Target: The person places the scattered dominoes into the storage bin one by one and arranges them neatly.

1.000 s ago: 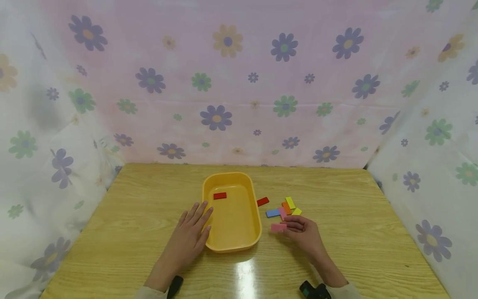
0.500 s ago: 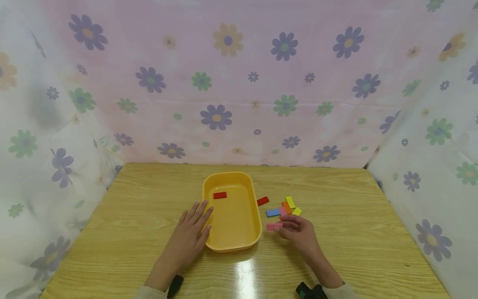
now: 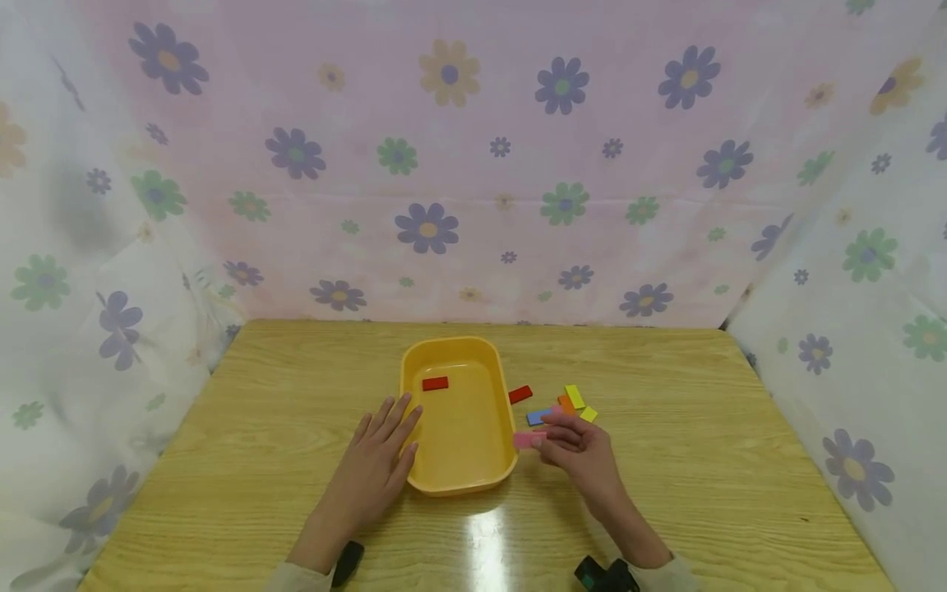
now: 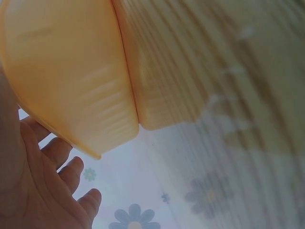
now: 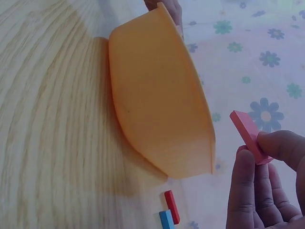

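A pink block point(image 5: 249, 136), flat and oblong, is pinched between thumb and fingers of my right hand point(image 3: 584, 460), raised beside the right rim of the yellow tray point(image 3: 460, 485). My left hand point(image 3: 373, 460) rests with fingers straight on the tray's left rim; the left wrist view shows its fingers point(image 4: 71, 174) along that edge. Inside the tray, near its far left, lies a red block point(image 3: 435, 384). To the right of the tray are another red block point(image 3: 521, 395), a blue block point(image 3: 538, 418), an orange block point(image 3: 565, 404) and two yellow blocks point(image 3: 575, 396). A second pink block is mostly hidden behind my right fingers.
The wooden table point(image 3: 703, 427) spreads on both sides of the tray. A flowered curtain point(image 3: 473, 164) stands along its back and sides. Black wrist straps with devices point(image 3: 607, 574) sit at both wrists near the front edge.
My right hand has moved left and slightly away from me with the pink block, from beside the loose blocks to the tray's right rim. The left hand and tray have stayed put.
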The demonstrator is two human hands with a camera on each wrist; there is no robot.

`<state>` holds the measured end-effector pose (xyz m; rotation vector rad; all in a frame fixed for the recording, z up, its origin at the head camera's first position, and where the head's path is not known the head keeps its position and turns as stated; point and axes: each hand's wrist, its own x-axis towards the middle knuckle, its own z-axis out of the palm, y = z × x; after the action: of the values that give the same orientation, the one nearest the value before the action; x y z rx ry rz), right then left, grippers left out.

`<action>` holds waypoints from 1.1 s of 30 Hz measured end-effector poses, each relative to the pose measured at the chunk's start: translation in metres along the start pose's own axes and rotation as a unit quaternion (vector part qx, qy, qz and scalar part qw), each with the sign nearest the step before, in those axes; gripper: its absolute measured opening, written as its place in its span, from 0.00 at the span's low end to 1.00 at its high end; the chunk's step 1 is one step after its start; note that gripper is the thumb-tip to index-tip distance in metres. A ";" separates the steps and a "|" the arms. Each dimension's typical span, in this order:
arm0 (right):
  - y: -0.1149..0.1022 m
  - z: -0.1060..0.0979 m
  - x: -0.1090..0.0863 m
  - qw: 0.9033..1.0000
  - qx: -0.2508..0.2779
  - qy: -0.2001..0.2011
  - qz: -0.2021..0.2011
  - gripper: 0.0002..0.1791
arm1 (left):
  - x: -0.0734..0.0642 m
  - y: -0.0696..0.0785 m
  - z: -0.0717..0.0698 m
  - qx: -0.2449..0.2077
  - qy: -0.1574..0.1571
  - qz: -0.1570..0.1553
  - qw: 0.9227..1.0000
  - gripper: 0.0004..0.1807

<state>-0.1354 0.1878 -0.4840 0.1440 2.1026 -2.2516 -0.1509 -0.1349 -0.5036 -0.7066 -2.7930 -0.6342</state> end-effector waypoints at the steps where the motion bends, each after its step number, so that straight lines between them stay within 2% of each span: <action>1: -0.001 0.002 0.000 1.000 0.002 -0.002 -0.002 0.22 | 0.000 0.000 0.000 0.000 -0.002 -0.002 1.000 0.27; 5: -0.006 0.009 0.001 1.000 0.005 -0.004 -0.007 0.21 | 0.000 0.001 0.000 -0.001 -0.005 -0.002 1.000 0.28; 12: -0.010 0.022 0.005 1.000 0.007 -0.016 -0.002 0.23 | -0.001 0.001 0.001 0.006 0.016 0.008 1.000 0.27; 15: -0.013 0.029 0.010 1.000 0.005 -0.022 0.000 0.24 | -0.001 0.001 0.001 0.007 0.015 0.007 1.000 0.28; 22: -0.023 0.046 0.026 1.000 -0.014 -0.023 -0.004 0.22 | -0.001 0.000 0.000 0.001 -0.008 -0.007 1.000 0.28; 29: -0.033 0.063 0.047 0.998 -0.047 -0.032 -0.009 0.22 | 0.000 -0.001 0.001 0.004 0.003 0.001 1.000 0.28; 33: -0.036 0.068 0.060 0.998 -0.048 -0.045 -0.010 0.23 | 0.000 -0.001 0.001 0.003 -0.003 -0.001 1.000 0.28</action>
<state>-0.2008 0.1233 -0.4503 0.0158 2.1690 -2.1206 -0.1517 -0.1352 -0.5045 -0.7063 -2.8009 -0.6237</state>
